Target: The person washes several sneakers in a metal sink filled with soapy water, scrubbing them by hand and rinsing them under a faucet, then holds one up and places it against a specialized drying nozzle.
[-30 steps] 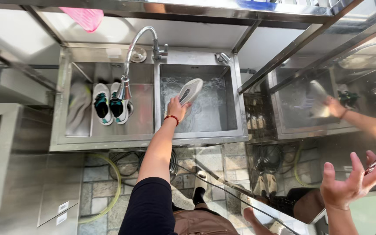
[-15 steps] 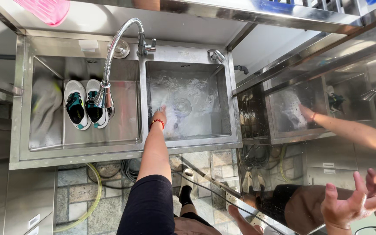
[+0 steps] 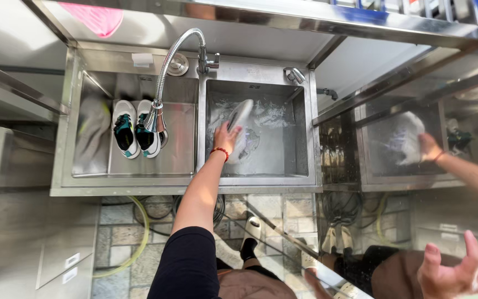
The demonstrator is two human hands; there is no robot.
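Note:
My left hand [image 3: 225,138], with a red band at the wrist and a black sleeve up the arm, grips a white shoe [image 3: 242,117] over the foamy water in the right basin [image 3: 304,141] of a steel double sink. The shoe is tilted, toe pointing away from me. My right hand [image 3: 460,268] hangs at the lower right with fingers spread and nothing in it. A pair of white and teal sneakers [image 3: 134,134] lies in the left basin, under the head of the flexible steel faucet [image 3: 164,77].
A shiny steel panel [image 3: 416,88] at the right mirrors the hand and shoe. A white soap bar [image 3: 142,58] sits on the sink's back ledge, a pink item [image 3: 92,16] on the shelf above. A yellow-green hose [image 3: 139,238] curls on the tiled floor beneath.
Half a second ago my left hand pushed the shoe down into the foamy water; now it has lifted it back up. My right hand stays open at the lower right.

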